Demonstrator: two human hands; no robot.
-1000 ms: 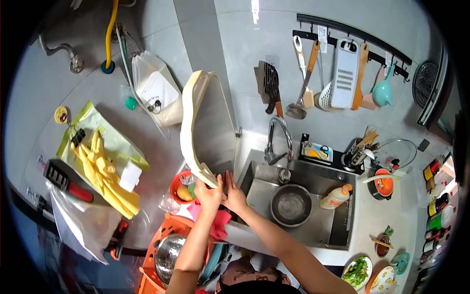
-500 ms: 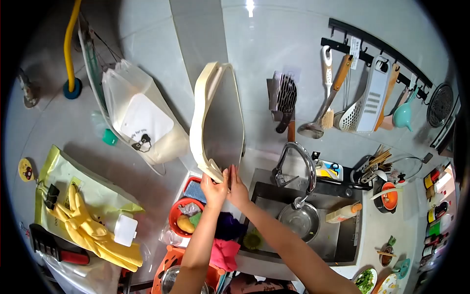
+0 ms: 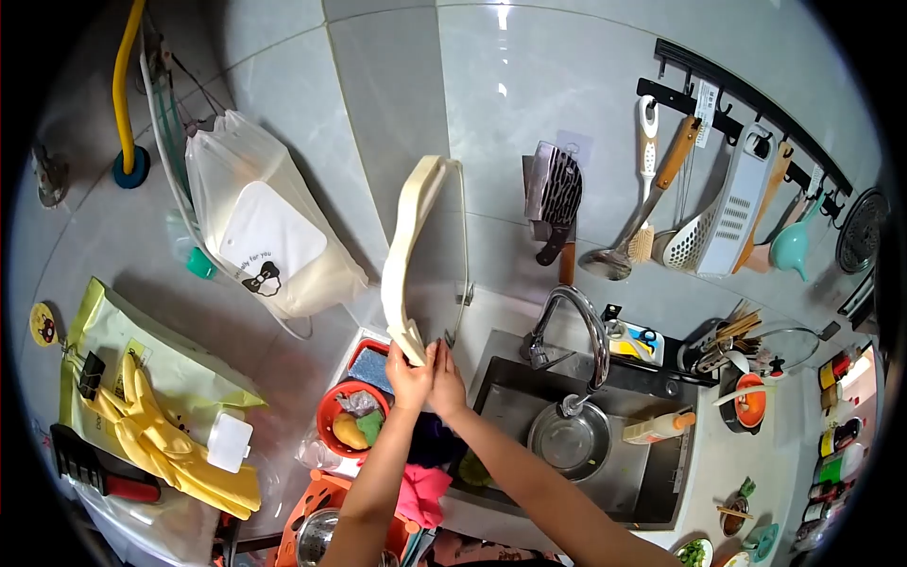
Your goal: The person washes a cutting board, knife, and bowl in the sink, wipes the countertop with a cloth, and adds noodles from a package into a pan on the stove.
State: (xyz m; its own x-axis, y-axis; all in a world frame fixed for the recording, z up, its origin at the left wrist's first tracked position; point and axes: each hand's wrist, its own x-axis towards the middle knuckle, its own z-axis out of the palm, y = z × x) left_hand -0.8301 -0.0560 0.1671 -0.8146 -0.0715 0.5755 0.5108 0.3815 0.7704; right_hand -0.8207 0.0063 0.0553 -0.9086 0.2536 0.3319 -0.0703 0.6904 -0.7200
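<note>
A cutting board (image 3: 404, 255) with a thick cream edge and a smooth grey face stands tilted nearly edge-on to me, beside the sink. My left hand (image 3: 412, 381) is closed round its lower end. Close beside it, my right hand (image 3: 448, 382) presses against the same end, with its fingers pointing up along the board. The two hands almost touch, and the exact grip of the right fingers is partly hidden. To the right, a metal bowl (image 3: 573, 452) sits in the sink (image 3: 652, 472) under the curved faucet (image 3: 605, 331).
A red basket (image 3: 326, 416) with sponges stands left of my wrists, near a pink cloth (image 3: 423, 496). Yellow gloves (image 3: 156, 430) and a white bag (image 3: 274, 227) hang at left. Knives (image 3: 553, 194) and utensils, including a ladle (image 3: 607, 264), hang on the wall. A bottle (image 3: 657, 430) lies in the sink.
The board has come down a little and turned more edge-on, so its grey face shows narrower. Both hands are slightly lower and still on it. The view has shifted slightly.
</note>
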